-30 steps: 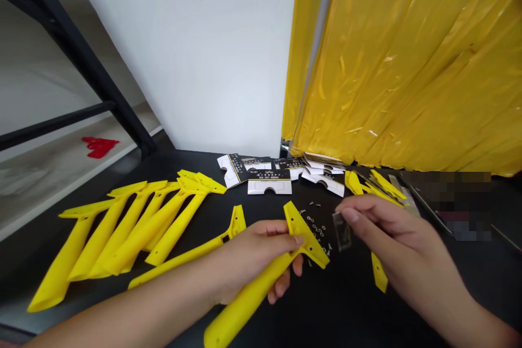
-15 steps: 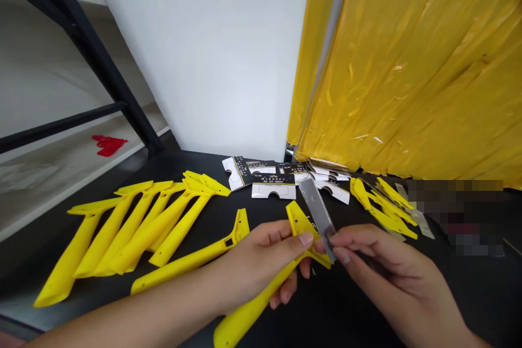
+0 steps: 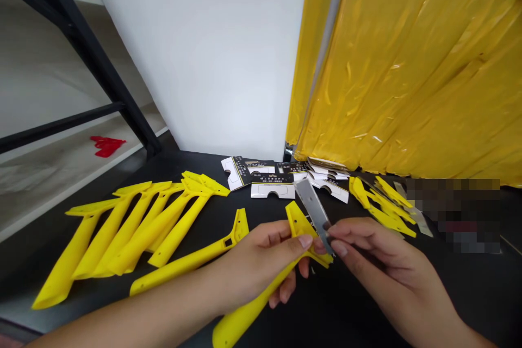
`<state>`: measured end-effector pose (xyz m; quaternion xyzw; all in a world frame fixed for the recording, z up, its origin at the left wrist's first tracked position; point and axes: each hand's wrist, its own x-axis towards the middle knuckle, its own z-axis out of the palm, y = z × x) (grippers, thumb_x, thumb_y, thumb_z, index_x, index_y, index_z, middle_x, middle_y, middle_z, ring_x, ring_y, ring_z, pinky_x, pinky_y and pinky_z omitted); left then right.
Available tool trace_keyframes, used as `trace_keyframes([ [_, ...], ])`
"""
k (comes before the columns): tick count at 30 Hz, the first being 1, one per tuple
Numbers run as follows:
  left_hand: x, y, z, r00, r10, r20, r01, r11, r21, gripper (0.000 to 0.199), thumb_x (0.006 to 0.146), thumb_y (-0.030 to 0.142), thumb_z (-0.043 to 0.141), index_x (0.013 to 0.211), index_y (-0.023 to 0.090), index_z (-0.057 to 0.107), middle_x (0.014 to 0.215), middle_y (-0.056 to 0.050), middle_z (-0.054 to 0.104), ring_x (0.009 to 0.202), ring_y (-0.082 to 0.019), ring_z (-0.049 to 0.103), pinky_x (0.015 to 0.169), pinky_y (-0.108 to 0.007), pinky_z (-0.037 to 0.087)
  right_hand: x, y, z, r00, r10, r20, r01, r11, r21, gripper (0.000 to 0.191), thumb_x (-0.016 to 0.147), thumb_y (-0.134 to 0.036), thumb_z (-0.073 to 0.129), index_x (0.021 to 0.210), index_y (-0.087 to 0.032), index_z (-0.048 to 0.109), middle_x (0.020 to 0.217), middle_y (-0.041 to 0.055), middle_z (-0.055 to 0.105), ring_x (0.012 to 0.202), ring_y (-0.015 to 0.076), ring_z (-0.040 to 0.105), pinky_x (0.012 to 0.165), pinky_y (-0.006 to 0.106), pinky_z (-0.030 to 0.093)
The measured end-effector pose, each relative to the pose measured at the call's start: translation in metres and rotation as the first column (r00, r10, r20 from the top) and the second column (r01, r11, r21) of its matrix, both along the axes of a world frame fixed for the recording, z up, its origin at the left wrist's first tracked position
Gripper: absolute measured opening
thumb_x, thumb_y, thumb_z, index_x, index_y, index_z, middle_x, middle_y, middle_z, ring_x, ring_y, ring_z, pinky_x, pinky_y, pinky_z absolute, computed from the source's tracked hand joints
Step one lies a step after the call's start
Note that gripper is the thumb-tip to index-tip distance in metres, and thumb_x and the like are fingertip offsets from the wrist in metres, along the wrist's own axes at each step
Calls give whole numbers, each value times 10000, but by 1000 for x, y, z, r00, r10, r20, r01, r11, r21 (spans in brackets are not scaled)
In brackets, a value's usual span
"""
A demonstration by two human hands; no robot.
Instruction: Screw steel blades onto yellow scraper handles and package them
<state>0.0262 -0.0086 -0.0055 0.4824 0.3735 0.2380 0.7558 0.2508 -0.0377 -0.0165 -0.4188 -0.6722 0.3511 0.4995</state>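
My left hand [image 3: 265, 261] is shut around a yellow plastic scraper, gripping the handle [image 3: 244, 318] just below its wide head [image 3: 299, 223]. My right hand [image 3: 375, 255] pinches a narrow steel blade [image 3: 313, 212] between thumb and fingers. The blade's lower end touches the scraper head or sits just at it, and my fingers hide the exact contact. Another yellow scraper [image 3: 191, 263] lies under my left wrist, its head close to my left hand.
Several yellow scrapers [image 3: 134, 228] lie heaped at the left of the black table [image 3: 346, 326]. White-and-black printed cards [image 3: 273, 187] lie at the back, with yellow parts [image 3: 383, 206] to the right. A yellow plastic curtain [image 3: 408, 65] hangs behind, and a black metal frame [image 3: 89, 65] stands left.
My right hand has moved left from the table's right side, bringing the steel blade up to the scraper head. The blade now stands more upright. My left hand still holds the scraper.
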Motion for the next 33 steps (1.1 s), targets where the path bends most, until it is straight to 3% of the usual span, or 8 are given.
trace_keyframes([
  [9, 2, 0, -1, 1000, -6, -13, 6, 1000, 3, 476, 946, 631, 693, 1091, 179, 658, 827, 0, 636, 477, -67, 551, 383, -151, 430, -1, -1, -5, 998, 36, -43, -37, 999, -32, 267, 1027, -219, 698, 1245, -374, 712, 1100, -10, 829, 936, 137, 813, 851, 189, 651],
  [13, 0, 1, -1, 1000, 7, -22, -6, 999, 46, 460, 976, 622, 661, 1061, 170, 665, 837, -4, 642, 474, -57, 547, 385, -148, 425, -1, -1, -6, 995, 42, -91, -54, 989, -135, 238, 1040, -284, 695, 1268, -353, 687, 981, -8, 834, 882, 141, 798, 846, 215, 638],
  [15, -2, 2, -1, 998, 56, -28, -52, 993, 110, 484, 974, 648, 661, 996, 165, 650, 810, 3, 635, 461, -53, 530, 383, -153, 424, -1, -1, -5, 985, 33, -169, -79, 960, -268, 232, 1036, -341, 706, 1267, -327, 690, 917, 2, 831, 847, 157, 792, 837, 248, 639],
  [19, -6, 4, 0, 984, 176, -14, -168, 958, 234, 436, 956, 610, 726, 979, 184, 634, 681, 51, 581, 448, -53, 496, 393, -146, 399, -1, 0, -5, 937, 79, -340, -247, 837, -488, 217, 1000, -412, 751, 1152, -258, 756, 954, 61, 843, 848, 206, 804, 860, 338, 653],
  [22, -7, 2, 2, 979, 201, 3, -196, 948, 249, 391, 951, 567, 756, 1008, 192, 660, 699, 55, 584, 459, -49, 497, 404, -149, 391, -2, -1, -8, 911, 112, -396, -326, 784, -529, 205, 985, -416, 769, 1099, -247, 785, 952, 75, 843, 862, 223, 808, 877, 365, 650],
  [28, -6, -3, 4, 977, 208, 52, -214, 935, 282, 341, 955, 517, 771, 1000, 196, 664, 755, 57, 590, 488, -37, 490, 430, -153, 406, -5, -3, -4, 896, 92, -435, -355, 735, -577, 182, 973, -437, 782, 1059, -276, 779, 940, 44, 835, 832, 184, 788, 852, 302, 615],
  [30, -6, -3, 6, 982, 187, 34, -189, 939, 287, 325, 978, 505, 742, 984, 193, 651, 739, 64, 570, 479, -33, 475, 427, -151, 397, -4, -3, 0, 916, 131, -378, -342, 747, -570, 191, 981, -458, 764, 1028, -273, 769, 918, 41, 818, 835, 190, 774, 845, 306, 610],
  [33, -6, -2, 7, 991, 127, -50, -108, 952, 285, 322, 1008, 496, 683, 932, 189, 620, 749, 51, 584, 469, -38, 485, 409, -154, 377, 1, -3, 4, 983, 122, -135, -172, 864, -472, 189, 1013, -468, 709, 999, -285, 751, 940, 37, 781, 865, 194, 737, 792, 279, 589],
])
